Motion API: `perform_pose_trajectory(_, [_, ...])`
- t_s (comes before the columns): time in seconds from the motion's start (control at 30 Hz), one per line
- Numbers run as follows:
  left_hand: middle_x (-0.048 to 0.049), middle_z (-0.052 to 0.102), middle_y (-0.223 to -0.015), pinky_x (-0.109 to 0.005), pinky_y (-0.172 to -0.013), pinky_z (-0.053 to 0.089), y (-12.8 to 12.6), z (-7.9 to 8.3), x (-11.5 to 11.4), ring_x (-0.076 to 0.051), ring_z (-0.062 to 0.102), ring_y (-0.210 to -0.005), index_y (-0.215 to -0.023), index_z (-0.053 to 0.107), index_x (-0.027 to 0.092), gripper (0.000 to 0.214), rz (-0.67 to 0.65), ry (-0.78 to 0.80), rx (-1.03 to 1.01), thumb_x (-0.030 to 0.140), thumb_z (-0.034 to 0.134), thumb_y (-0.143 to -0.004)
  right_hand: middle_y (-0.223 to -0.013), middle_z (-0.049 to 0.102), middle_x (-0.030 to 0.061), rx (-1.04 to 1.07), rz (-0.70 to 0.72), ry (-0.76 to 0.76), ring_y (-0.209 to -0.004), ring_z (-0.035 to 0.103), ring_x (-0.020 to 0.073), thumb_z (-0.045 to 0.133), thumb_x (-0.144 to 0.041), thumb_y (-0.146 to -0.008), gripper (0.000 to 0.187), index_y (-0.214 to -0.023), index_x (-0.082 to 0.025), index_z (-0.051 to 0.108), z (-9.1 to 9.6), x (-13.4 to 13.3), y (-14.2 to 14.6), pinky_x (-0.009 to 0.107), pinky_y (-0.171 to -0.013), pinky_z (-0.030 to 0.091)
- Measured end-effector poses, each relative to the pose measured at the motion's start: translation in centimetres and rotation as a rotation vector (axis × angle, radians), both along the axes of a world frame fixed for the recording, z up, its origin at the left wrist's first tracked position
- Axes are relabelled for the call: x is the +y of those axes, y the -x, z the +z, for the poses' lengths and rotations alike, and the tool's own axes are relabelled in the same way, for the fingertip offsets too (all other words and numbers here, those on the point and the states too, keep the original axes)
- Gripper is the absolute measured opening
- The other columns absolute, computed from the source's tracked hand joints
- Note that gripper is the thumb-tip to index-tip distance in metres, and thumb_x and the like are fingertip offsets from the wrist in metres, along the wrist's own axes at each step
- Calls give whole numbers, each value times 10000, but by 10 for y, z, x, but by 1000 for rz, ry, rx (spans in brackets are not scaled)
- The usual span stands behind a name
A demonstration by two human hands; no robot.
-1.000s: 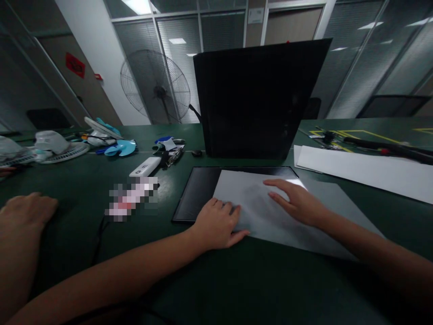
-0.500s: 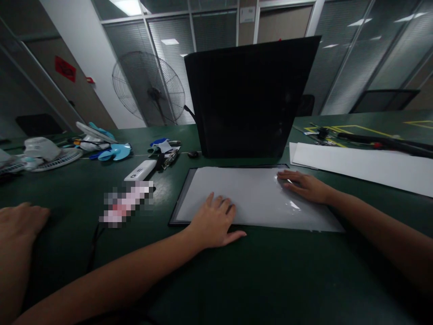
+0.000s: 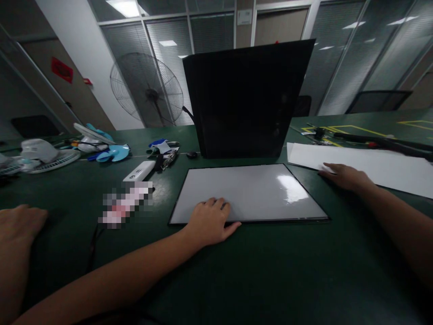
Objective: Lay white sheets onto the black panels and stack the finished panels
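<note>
A white glossy sheet (image 3: 250, 192) lies squarely on a flat black panel (image 3: 323, 218) on the green table. My left hand (image 3: 210, 222) rests on the sheet's near edge, fingers bent down against it and holding nothing. My right hand (image 3: 345, 176) lies flat on the near corner of a stack of white sheets (image 3: 379, 166) to the right, fingers stretched out.
A tall black board (image 3: 246, 97) stands upright just behind the panel. Another person's hand (image 3: 18, 223) rests at the far left. Fan parts (image 3: 111, 153), a white device (image 3: 138, 171), clips (image 3: 167, 155) and dark tools (image 3: 382, 142) lie on the table; a floor fan (image 3: 147, 90) stands behind.
The white sheet slid left and now covers the black panel squarely. My right hand left the sheet and moved right onto the white stack. My left hand stayed at the near edge.
</note>
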State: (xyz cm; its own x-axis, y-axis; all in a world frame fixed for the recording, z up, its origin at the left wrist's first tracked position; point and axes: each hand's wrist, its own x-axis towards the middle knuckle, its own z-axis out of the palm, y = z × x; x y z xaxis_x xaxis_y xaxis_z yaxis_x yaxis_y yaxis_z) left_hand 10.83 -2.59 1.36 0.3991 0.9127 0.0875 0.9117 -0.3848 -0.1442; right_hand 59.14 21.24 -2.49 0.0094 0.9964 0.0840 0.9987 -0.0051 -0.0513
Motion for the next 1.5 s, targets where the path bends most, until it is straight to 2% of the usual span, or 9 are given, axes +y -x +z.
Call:
perform_pose_trajectory(0.2, [-159,662,-1295,-507,-924,545,3,-2,1,-347,627,-1156,-1275,632,159,592,-29,-20,-33,625,411,-984,-1125,669,242,-166,30,-30,-1010,642,385,355,-409,-1017,434,-1185,-136,648,27,-22,35,544,-829,498])
perform_pose_trajectory(0.37, [-155,666,-1284,-492,-905,544,4,-1,1,-339,632,-1138,-1270,629,163,556,-48,-20,-60,598,431,-987,-1003,672,265,-293,89,-168,-908,668,390,318,-402,-1010,451,-1143,-83,607,46,-59,97,499,-735,494])
perform_pose_trajectory(0.67, [-157,664,-1273,-449,-837,548,7,-4,4,-324,642,-1092,-1281,614,157,542,-81,-67,-54,581,451,-984,-879,716,119,-267,644,-173,-676,648,227,473,-350,-936,236,-988,-213,658,42,-148,210,305,-519,426])
perform_pose_trajectory(0.87, [-94,706,-930,-388,-757,513,7,-12,-1,-245,659,-881,-1142,678,183,308,-354,-314,37,328,423,-1047,-1020,733,99,-114,883,-167,-838,690,245,417,-330,-1002,315,-1081,-219,701,39,-177,231,374,-682,541])
perform_pose_trajectory(1.0, [-93,711,-1119,-406,-894,504,5,-10,-1,-235,657,-992,-1278,629,203,303,-535,-397,51,282,436,-1058,-1346,647,77,118,1025,-66,-1171,644,246,404,-388,-1032,402,-1335,-244,624,34,-186,237,440,-987,541])
perform_pose_trajectory(1.1, [-126,688,-1228,-437,-972,495,2,-6,2,-277,638,-1113,-1233,657,166,351,-464,-286,35,392,459,-1052,-1473,552,30,278,1038,6,-1313,557,214,402,-471,-1035,494,-1483,-287,495,36,-176,232,431,-1117,473])
perform_pose_trajectory(1.2, [-142,721,-1111,-446,-884,536,0,-4,2,-304,671,-1032,-1098,712,133,501,-306,-137,51,532,416,-1039,-1467,555,42,302,858,-94,-1323,543,243,383,-502,-1028,508,-1467,-283,513,37,-139,207,478,-1138,444])
perform_pose_trajectory(1.33, [-184,728,-1059,-478,-817,547,-2,-3,-1,-338,692,-963,-1035,731,114,675,-101,-67,54,658,332,-1006,-1476,530,119,138,515,-233,-1297,547,319,374,-500,-1004,548,-1448,-220,533,21,-62,129,557,-1108,434])
perform_pose_trajectory(1.5, [-220,634,-1348,-548,-942,508,0,-6,-1,-403,619,-1194,-1300,627,125,670,21,-89,-10,658,377,-982,-1605,326,209,52,216,-118,-1484,292,382,466,-508,-953,689,-1498,-86,470,-6,-2,21,543,-1212,268])
